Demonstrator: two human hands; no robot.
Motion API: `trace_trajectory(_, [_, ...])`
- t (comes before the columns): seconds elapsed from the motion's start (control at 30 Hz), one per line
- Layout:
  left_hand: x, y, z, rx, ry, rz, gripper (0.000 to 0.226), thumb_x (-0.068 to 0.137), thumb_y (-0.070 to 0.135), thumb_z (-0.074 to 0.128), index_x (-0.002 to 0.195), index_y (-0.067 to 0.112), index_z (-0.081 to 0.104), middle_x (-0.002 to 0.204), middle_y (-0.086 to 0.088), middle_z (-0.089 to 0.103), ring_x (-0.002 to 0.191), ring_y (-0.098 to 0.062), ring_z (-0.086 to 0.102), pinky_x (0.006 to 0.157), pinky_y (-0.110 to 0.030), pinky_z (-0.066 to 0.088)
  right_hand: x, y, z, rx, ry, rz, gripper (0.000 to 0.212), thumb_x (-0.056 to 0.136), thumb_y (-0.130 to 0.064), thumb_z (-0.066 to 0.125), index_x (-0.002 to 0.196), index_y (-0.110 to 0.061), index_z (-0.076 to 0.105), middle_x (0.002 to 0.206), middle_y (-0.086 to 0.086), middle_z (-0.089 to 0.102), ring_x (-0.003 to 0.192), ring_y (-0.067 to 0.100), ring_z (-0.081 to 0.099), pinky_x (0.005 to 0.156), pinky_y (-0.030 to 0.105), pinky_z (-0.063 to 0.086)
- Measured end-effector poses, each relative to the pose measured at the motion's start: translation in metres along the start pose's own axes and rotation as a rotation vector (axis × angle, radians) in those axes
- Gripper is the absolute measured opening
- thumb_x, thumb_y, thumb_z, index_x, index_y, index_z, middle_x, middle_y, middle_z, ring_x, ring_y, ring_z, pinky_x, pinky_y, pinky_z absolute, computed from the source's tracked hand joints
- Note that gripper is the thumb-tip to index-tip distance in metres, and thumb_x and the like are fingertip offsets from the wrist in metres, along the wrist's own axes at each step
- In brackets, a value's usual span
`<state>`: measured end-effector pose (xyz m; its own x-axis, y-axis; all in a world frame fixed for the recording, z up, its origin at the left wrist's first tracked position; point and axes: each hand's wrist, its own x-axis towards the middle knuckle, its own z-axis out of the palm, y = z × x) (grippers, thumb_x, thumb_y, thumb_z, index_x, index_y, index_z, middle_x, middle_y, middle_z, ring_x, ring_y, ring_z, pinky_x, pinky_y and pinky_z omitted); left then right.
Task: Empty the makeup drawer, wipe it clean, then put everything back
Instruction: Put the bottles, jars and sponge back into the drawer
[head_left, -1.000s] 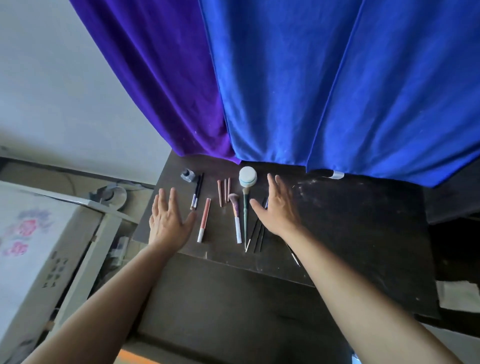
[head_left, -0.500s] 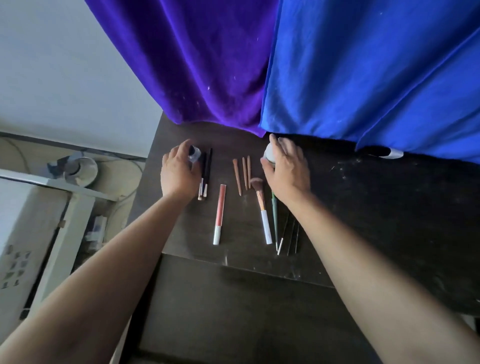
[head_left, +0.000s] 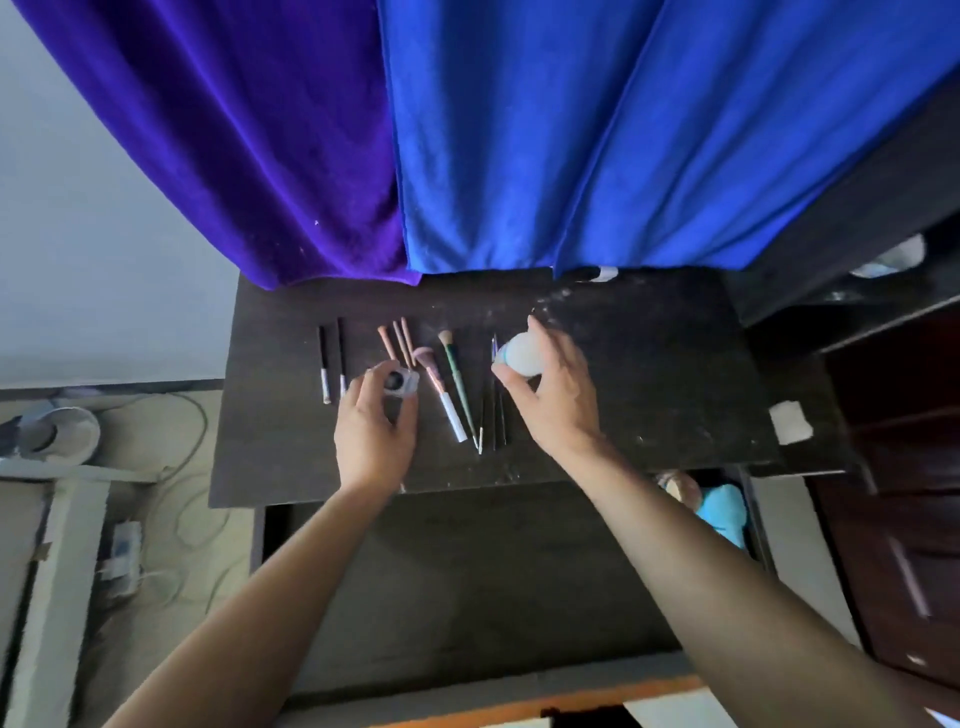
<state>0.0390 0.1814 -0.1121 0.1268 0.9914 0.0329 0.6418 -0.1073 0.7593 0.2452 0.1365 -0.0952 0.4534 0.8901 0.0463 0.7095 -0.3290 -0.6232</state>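
**While both hands lift pots, brushes risk a knock**

As the left hand (head_left: 374, 431) pinches a small dark-topped pot (head_left: 401, 382) and the right hand (head_left: 556, 395) curls round a white round jar (head_left: 522, 355), both are over the row of brushes (head_left: 449, 410) on the tabletop (head_left: 649, 364). The drawer (head_left: 467, 571) stands open, near side. Risk: a wrist pulling back clips brushes and rolls them off the near edge. The smooth jar may slip from the fingertips.

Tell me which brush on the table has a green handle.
The tan-tipped brush between the pink-and-white brush and the right hand; the other handles are pink, white or dark.
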Motion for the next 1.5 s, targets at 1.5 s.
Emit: trace_trajectory(1.5, [-0.179, 0.006, 0.267, 0.216, -0.236, -0.036, 0.039, 0.082, 0.029, 0.066, 0.118, 0.018, 0.062, 0.108, 0.0, 0.066, 0.101, -0.023, 0.06, 0.085, -0.027, 0.043, -0.154, 0.281, 0.02, -0.045, 0.185, -0.011, 0.052, 0.087, -0.024, 0.069, 0.136, -0.01, 0.056, 0.139, 0.012, 0.053, 0.127, 0.026, 0.053, 0.089, 0.034, 0.054])
